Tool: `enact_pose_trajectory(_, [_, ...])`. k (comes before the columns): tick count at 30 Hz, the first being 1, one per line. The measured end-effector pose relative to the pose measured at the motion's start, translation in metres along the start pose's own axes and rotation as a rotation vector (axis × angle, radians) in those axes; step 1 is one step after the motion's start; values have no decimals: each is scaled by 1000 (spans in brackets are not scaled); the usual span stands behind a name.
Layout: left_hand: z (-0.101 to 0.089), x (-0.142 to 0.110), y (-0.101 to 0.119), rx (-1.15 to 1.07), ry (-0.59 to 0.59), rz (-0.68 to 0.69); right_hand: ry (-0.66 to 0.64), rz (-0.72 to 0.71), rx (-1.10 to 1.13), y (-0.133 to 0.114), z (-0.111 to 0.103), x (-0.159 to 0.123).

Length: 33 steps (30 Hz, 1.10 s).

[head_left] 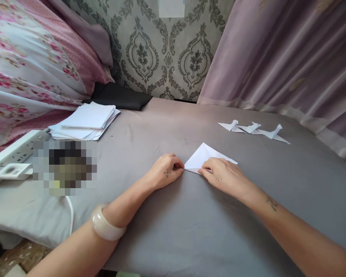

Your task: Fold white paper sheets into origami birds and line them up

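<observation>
A white sheet of paper folded into a triangle (pixel 203 156) lies on the grey cloth-covered surface (pixel 173 223). My left hand (pixel 165 173) pinches the triangle's near left corner with closed fingertips. My right hand (pixel 223 176) presses down on its near edge, fingers curled onto the paper. A pale bangle (pixel 105 225) sits on my left wrist.
A stack of white paper sheets (pixel 85 121) lies at the back left, with a black cloth (pixel 121 96) behind it. Three folded paper figures (pixel 253 129) rest at the back right. A white power strip (pixel 14 157) is at the left edge. Curtains hang on the right.
</observation>
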State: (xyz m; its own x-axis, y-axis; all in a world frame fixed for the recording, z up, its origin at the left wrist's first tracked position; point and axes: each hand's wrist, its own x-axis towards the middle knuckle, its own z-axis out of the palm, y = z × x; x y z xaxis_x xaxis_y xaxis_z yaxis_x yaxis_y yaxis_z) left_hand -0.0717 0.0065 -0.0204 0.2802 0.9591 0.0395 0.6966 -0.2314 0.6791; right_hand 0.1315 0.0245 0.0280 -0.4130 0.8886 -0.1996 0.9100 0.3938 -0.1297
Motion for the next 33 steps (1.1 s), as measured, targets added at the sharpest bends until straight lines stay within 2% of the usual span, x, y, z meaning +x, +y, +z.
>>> enact_pose_trajectory(8, [1, 3, 0, -4, -10, -41, -214, 12, 72, 6, -13, 27])
enact_pose_trajectory(18, [12, 6, -1, 242, 35, 15, -285, 8, 121, 9, -16, 35])
enact_pose_trajectory(23, [11, 8, 12, 274, 34, -72, -293, 5, 111, 12, -14, 39])
enact_pose_trajectory(28, [5, 15, 20, 187, -27, -206, -308, 5, 116, 16, -12, 43])
enact_pose_trajectory(30, [8, 15, 16, 162, -14, -168, -316, 7, 121, 16, -12, 44])
enact_pose_trajectory(33, [17, 11, 9, 195, 94, 43, -329, 1, 134, 15, -13, 44])
